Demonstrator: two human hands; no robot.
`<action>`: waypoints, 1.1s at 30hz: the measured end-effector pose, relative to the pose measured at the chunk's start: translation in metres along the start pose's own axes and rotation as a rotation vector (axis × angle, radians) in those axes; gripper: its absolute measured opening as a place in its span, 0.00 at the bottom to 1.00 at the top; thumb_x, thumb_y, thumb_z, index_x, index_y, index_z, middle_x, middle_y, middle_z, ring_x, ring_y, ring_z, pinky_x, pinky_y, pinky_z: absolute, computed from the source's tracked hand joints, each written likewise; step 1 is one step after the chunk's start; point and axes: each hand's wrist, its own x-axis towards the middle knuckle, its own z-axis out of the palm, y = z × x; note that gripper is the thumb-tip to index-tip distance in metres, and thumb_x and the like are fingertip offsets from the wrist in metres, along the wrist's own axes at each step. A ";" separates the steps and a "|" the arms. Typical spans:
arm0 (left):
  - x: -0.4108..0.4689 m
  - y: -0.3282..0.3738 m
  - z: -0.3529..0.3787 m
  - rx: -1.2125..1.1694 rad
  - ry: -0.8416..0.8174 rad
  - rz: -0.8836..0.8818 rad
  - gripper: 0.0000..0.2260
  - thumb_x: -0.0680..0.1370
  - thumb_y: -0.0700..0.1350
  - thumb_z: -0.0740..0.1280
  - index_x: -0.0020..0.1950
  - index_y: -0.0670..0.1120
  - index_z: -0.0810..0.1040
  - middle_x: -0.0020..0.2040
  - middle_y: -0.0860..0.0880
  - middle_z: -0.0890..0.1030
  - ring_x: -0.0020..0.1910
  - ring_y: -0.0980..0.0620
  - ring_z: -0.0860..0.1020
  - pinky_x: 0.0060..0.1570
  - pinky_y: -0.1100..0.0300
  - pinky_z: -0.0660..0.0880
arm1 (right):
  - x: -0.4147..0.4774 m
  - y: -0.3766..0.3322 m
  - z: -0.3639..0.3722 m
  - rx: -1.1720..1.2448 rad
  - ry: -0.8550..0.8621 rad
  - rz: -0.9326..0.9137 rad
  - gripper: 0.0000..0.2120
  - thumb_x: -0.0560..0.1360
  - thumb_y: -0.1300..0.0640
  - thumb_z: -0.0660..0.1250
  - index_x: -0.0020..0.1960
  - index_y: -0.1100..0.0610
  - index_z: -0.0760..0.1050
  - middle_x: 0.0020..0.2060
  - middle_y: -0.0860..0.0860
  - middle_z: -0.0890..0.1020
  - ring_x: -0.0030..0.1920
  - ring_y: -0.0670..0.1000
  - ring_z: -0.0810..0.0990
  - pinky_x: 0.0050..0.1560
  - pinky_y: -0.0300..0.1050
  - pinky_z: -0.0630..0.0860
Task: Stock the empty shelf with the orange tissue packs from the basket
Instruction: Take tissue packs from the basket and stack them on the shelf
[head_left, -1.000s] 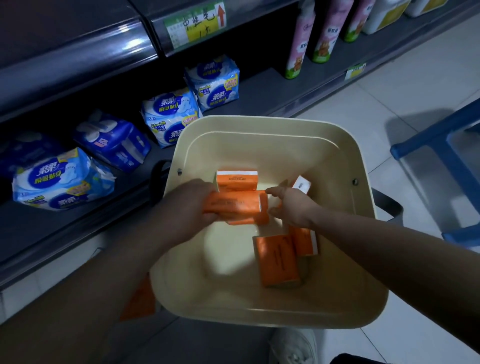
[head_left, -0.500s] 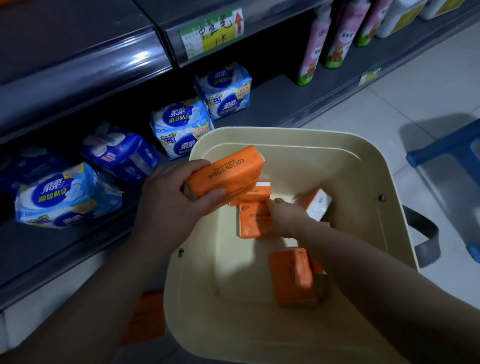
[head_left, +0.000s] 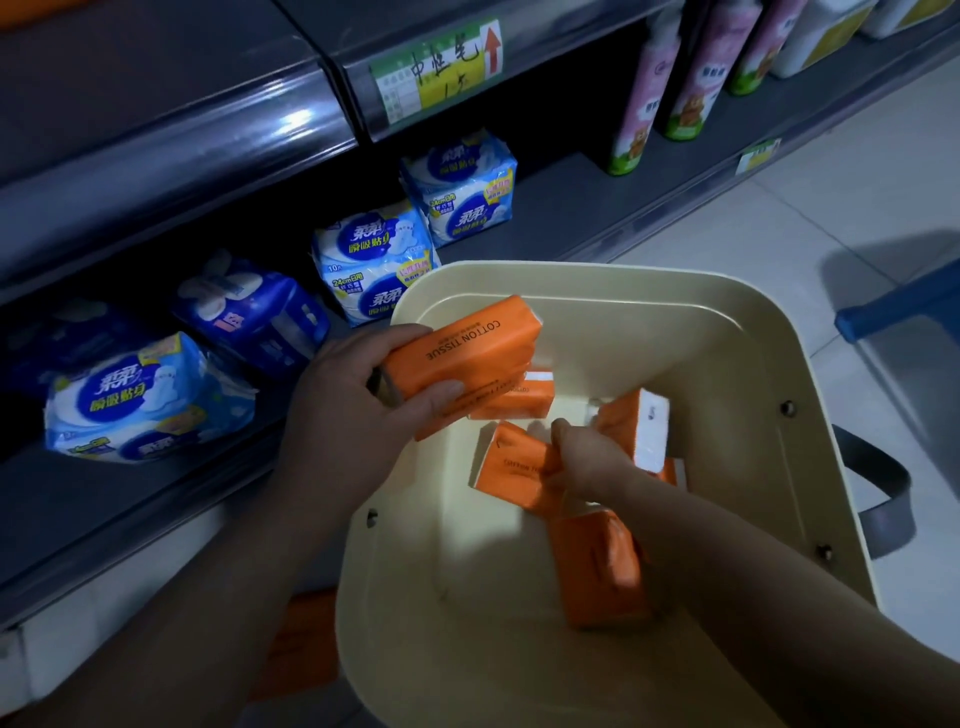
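Head view: cream basket (head_left: 727, 332) at centre-right. Left hand (head_left: 353, 410) at 9 o'clock of basket, above rim, wrapped around orange pack (head_left: 457, 358) printed COTTON TISSUE, thumb on front. Right hand (head_left: 587, 457) inside basket, fingers closed on second pack (head_left: 514, 473). More packs (head_left: 597, 566) lie loose on basket floor. Blue packets (head_left: 150, 395) on lower shelf (head_left: 78, 509) at 10 o'clock.

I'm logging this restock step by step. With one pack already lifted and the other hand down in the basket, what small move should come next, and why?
Probably close the right hand on the orange pack under its fingers and lift it clear of the basket. The left hand already holds a held pack above the rim, so both could then go to the shelf together.
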 end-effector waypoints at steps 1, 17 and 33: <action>-0.001 0.001 -0.001 -0.021 0.000 -0.015 0.21 0.66 0.54 0.76 0.58 0.60 0.78 0.54 0.56 0.78 0.54 0.56 0.76 0.52 0.55 0.76 | -0.004 -0.003 -0.004 0.034 -0.015 -0.002 0.18 0.67 0.54 0.72 0.49 0.52 0.65 0.44 0.50 0.76 0.49 0.54 0.79 0.43 0.45 0.73; -0.014 0.068 -0.109 0.006 0.222 0.043 0.14 0.71 0.51 0.74 0.55 0.55 0.78 0.50 0.53 0.79 0.46 0.57 0.77 0.43 0.67 0.70 | -0.149 -0.067 -0.226 0.350 0.224 -0.158 0.20 0.62 0.61 0.79 0.43 0.58 0.68 0.34 0.54 0.78 0.30 0.51 0.78 0.31 0.46 0.78; 0.005 0.091 -0.208 -0.268 0.174 -0.081 0.28 0.64 0.53 0.63 0.64 0.54 0.63 0.55 0.52 0.77 0.48 0.55 0.77 0.46 0.59 0.74 | -0.211 -0.186 -0.291 0.595 0.548 -0.464 0.19 0.63 0.61 0.78 0.41 0.54 0.67 0.34 0.53 0.77 0.34 0.52 0.75 0.42 0.57 0.79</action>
